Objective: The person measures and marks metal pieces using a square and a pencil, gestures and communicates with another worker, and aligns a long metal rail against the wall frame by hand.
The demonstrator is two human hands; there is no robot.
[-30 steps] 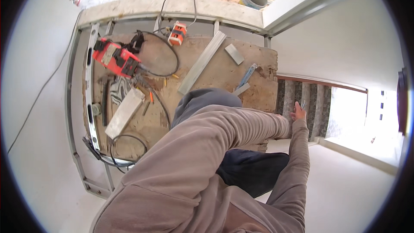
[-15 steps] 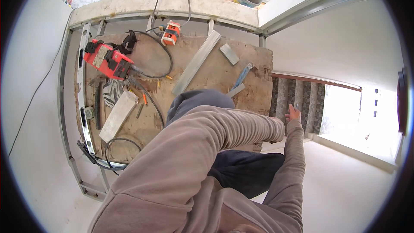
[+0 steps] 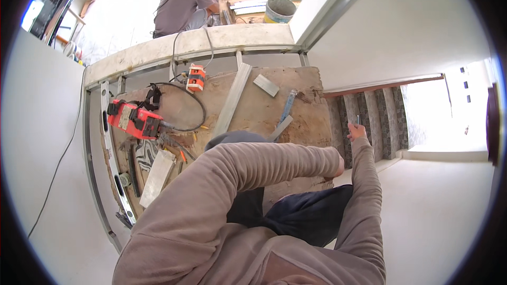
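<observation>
My right hand [image 3: 356,131] is raised at the right, fingers closed round a thin pen-like stick [image 3: 359,120] that points up. My left arm crosses in front of me to the right. Only a bit of my left hand [image 3: 337,164] shows past the cuff, just below the right hand; its fingers are hidden. Beneath both arms lies a worn plywood board [image 3: 296,142]. On it, nearest my left sleeve, are a long grey metal strip [image 3: 233,100], a short strip [image 3: 280,128] and a blue-handled tool [image 3: 288,104].
A red machine [image 3: 134,119] with black straps and a cable sits left, beside a spirit level [image 3: 113,148]. An orange socket box [image 3: 196,78] stands near the metal frame. Steps [image 3: 369,116] lie right, beyond the board's edge. A person [image 3: 182,2] crouches beyond the ledge near a bucket [image 3: 280,10].
My view has tilted up, so more of the crouching person and the far floor shows. My right hand stays raised with the stick; my left arm still reaches across.
</observation>
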